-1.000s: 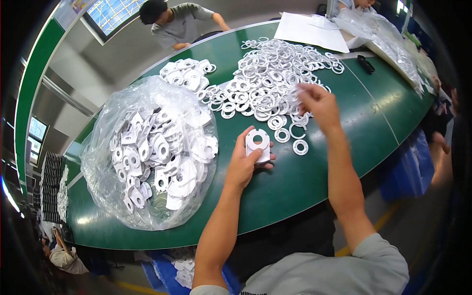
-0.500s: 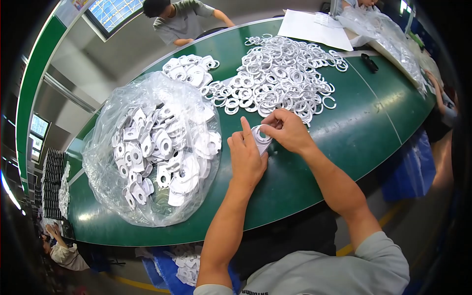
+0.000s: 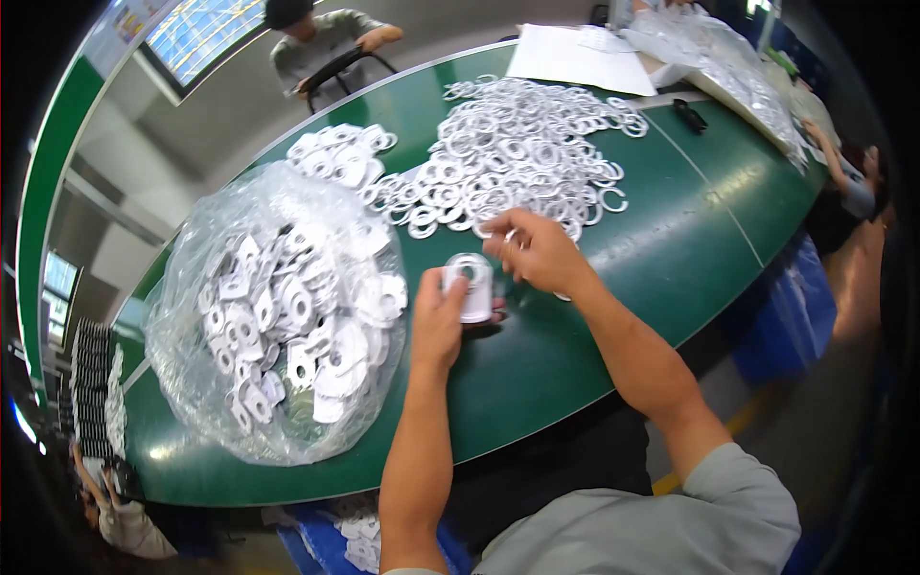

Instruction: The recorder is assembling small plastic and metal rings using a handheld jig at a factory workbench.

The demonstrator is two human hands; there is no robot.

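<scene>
My left hand [image 3: 439, 321] is closed on a flat white plastic plate [image 3: 476, 305] with a round hole, its thumb lying over the face by the hole. To its right, my right hand [image 3: 541, 254] is held apart from the plate, at the near edge of a heap of white rings [image 3: 522, 144]. Its fingers are bent together and slightly blurred. A pale bit shows between them, too small to make out. Left of my left hand, a large clear plastic bag [image 3: 182, 316] lies spread open, holding many similar white plates [image 3: 299, 309].
A smaller pile of white plates [image 3: 335, 153] lies beyond the bag on the green table [image 3: 613, 316]. A white sheet [image 3: 575, 62], a small black object [image 3: 688, 115] and plastic wrapping [image 3: 714, 57] are at the far right. A person [image 3: 331, 48] handles a black chair across the table.
My hands have separated: the left has drawn nearer with the plate, and the right has come off it toward the rings. The person opposite has straightened and now grips a chair.
</scene>
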